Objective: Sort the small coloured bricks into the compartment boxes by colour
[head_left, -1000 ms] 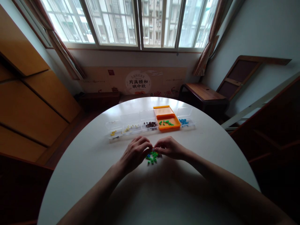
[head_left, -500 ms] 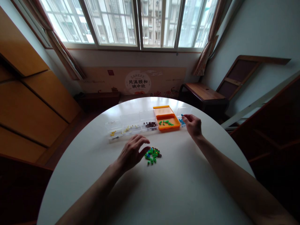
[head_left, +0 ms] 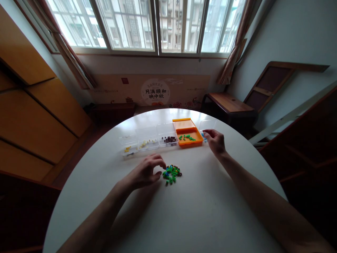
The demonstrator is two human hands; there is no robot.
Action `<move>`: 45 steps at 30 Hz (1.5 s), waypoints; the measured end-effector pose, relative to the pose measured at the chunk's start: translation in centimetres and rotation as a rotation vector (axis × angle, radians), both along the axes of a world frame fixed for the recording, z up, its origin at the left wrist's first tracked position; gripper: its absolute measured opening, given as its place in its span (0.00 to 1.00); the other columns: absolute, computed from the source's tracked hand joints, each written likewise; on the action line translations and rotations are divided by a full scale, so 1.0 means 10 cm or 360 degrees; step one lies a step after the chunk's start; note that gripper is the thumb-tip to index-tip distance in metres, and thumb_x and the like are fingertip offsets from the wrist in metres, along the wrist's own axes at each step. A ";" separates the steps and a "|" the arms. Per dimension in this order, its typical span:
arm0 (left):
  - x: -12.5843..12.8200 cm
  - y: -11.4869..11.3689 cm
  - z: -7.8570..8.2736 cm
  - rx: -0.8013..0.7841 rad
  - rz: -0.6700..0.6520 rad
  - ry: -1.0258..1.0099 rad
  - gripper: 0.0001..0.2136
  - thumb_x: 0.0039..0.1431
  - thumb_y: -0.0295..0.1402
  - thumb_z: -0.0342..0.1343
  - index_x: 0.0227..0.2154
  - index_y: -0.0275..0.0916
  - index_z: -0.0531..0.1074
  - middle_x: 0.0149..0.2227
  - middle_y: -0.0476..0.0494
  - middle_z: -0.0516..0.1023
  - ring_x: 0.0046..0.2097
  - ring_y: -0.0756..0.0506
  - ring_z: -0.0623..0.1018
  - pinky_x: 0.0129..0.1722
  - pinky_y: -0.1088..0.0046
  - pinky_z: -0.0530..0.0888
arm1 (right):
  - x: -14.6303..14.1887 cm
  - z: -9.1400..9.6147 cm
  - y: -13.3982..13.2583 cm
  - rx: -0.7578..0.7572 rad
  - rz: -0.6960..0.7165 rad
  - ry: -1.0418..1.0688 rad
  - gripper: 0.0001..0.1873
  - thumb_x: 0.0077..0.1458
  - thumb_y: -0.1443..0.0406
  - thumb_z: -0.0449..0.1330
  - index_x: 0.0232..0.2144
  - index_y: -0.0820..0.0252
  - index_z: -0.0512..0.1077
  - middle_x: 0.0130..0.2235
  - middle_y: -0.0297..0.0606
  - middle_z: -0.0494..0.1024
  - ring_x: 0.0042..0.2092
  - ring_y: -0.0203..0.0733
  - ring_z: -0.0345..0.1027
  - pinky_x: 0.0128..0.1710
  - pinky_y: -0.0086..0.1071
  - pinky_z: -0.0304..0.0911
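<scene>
My left hand [head_left: 146, 171] is just left of a small pile of building bricks [head_left: 172, 173], mostly green with some blue, yellow and brown ones. Its thumb and index finger are apart, and nothing shows between them. Over a clear box [head_left: 207, 123] holding blue bricks [head_left: 204, 137], my right hand [head_left: 216, 141] is bent in a pinch. Whatever its fingertips may hold is too small to make out. Left of that hand stands an open orange box [head_left: 190, 144] with green bricks [head_left: 187, 137] inside.
Open clear boxes run along the row: one with dark brown bricks [head_left: 169, 140], one with pale yellow bricks [head_left: 147, 143], and one with yellow bricks [head_left: 127, 149]. They stand on a round white table [head_left: 200, 203]. Beyond its edge is a wooden chair [head_left: 229, 102].
My right hand has lowered slightly at the blue bricks' box, and the blue brick at its fingertips no longer shows. My left hand has drawn back a little to the left, off the pile.
</scene>
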State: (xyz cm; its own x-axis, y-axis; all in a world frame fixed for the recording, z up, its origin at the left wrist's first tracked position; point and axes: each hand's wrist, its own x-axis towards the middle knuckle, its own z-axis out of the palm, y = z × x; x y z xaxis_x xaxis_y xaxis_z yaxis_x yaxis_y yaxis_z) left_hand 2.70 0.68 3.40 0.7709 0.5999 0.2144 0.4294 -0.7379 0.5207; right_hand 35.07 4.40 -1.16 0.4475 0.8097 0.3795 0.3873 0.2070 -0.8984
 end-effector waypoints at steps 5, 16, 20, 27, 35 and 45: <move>0.04 -0.02 0.01 -0.0014 -0.0057 0.0057 0.05 0.52 0.26 0.58 0.32 0.40 0.75 0.34 0.46 0.72 0.39 0.47 0.71 0.41 0.68 0.70 | -0.17 0.06 -0.09 0.0001 0.0156 -0.0128 0.14 0.51 0.58 0.59 0.34 0.63 0.77 0.32 0.40 0.79 0.31 0.40 0.70 0.32 0.32 0.66; 0.08 -0.02 -0.01 0.0042 -0.0107 0.0092 0.04 0.58 0.31 0.56 0.30 0.40 0.75 0.33 0.45 0.72 0.37 0.48 0.71 0.38 0.71 0.69 | -0.46 0.10 -0.23 0.0008 0.0422 -0.0224 0.12 0.53 0.60 0.59 0.34 0.62 0.77 0.31 0.40 0.79 0.28 0.37 0.67 0.29 0.31 0.64; 0.10 -0.01 -0.02 0.0060 -0.0049 0.0027 0.06 0.60 0.32 0.55 0.30 0.39 0.74 0.33 0.45 0.73 0.37 0.48 0.72 0.38 0.72 0.70 | -0.60 0.15 -0.35 -0.0033 0.0743 -0.0338 0.10 0.54 0.61 0.59 0.33 0.61 0.77 0.29 0.38 0.78 0.27 0.34 0.64 0.28 0.29 0.62; 0.14 -0.04 -0.04 0.0172 0.0030 -0.0111 0.06 0.61 0.32 0.54 0.30 0.38 0.73 0.34 0.44 0.73 0.38 0.48 0.72 0.39 0.71 0.70 | -0.82 0.26 -0.57 -0.0272 0.1460 -0.0530 0.11 0.56 0.61 0.59 0.32 0.62 0.78 0.27 0.36 0.77 0.27 0.34 0.65 0.28 0.27 0.60; 0.19 -0.09 -0.03 0.0352 0.0030 -0.0174 0.06 0.62 0.32 0.53 0.30 0.38 0.72 0.34 0.44 0.73 0.38 0.48 0.71 0.38 0.72 0.69 | -0.90 0.23 -0.62 -0.0432 0.1614 -0.0286 0.13 0.56 0.59 0.59 0.31 0.63 0.77 0.25 0.35 0.76 0.27 0.35 0.67 0.28 0.27 0.62; 0.14 -0.04 -0.11 0.0287 -0.0030 0.0018 0.06 0.61 0.32 0.54 0.30 0.39 0.72 0.33 0.46 0.73 0.37 0.47 0.70 0.38 0.70 0.68 | -0.38 0.09 -0.16 -0.0173 0.0634 -0.0098 0.14 0.50 0.57 0.62 0.30 0.63 0.77 0.30 0.40 0.79 0.31 0.40 0.70 0.33 0.32 0.65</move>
